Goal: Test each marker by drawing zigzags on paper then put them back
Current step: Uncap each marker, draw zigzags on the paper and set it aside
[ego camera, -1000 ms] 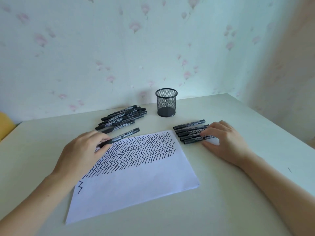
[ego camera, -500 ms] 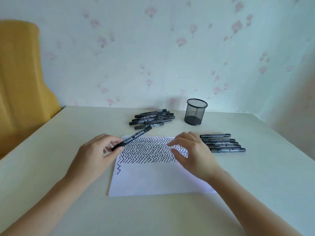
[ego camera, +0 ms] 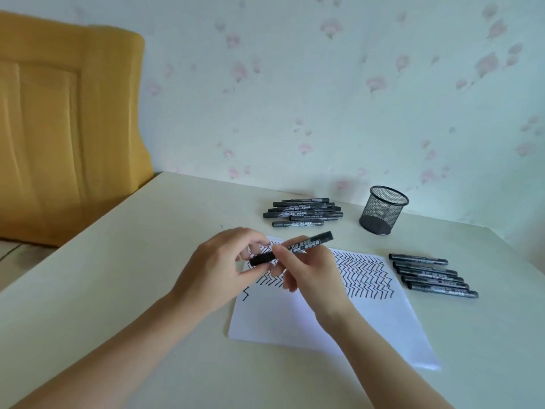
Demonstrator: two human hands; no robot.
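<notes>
Both hands meet over the upper left part of the paper (ego camera: 309, 320), sharing one black marker (ego camera: 306, 242). The left hand (ego camera: 218, 270) has its fingers curled around the lower, capped end of the marker, thumb beneath and fingertips closing on it from above. The right hand (ego camera: 312, 270) pinches the barrel just beyond that, its thumb and forefinger on the printed label and the other fingers loosely bent below. The marker is held off the sheet, tilted so its far end rises up and to the right. Whether the cap is seated or partly pulled off cannot be told.

The paper lies flat on the pale tabletop (ego camera: 118, 261), its upper half filled with rows of black zigzags (ego camera: 365, 276), with one short zigzag alone near its left edge. Beyond the sheet lies a loose pile of markers (ego camera: 303, 212); to the right of the sheet a row of five markers (ego camera: 433, 276) lies side by side. A black mesh pen cup (ego camera: 383, 209) stands upright near the wall, between the two groups. A yellow chair back (ego camera: 67, 128) shows at the left.
</notes>
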